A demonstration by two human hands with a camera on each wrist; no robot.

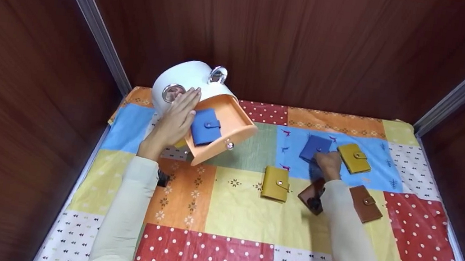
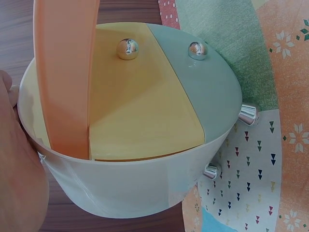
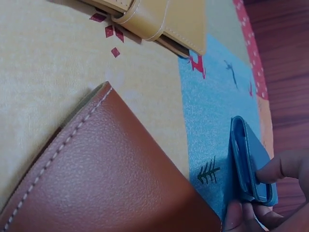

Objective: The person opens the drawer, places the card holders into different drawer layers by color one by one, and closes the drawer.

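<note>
My left hand [image 1: 174,120] rests with straight fingers on the side of a white rounded drawer box [image 1: 190,72]. The box's orange drawer [image 1: 227,116] stands pulled out, and a blue wallet [image 1: 207,128] with a snap strap lies inside it. In the left wrist view, yellow and grey-green drawer fronts [image 2: 181,82] beside the orange drawer are closed. At the right, my right hand [image 1: 328,164] pinches another blue wallet [image 3: 253,159] between thumb and fingers, its near edge tilted up from the cloth. Its far part shows in the head view.
Near my right hand lie a mustard wallet [image 1: 354,158] and two brown wallets, one [image 1: 367,204] partly behind my sleeve, the other [image 1: 310,197] beside my wrist. Another mustard wallet [image 1: 276,183] lies mid-table. Wooden panels [image 1: 273,36] enclose the patchwork cloth [image 1: 206,254].
</note>
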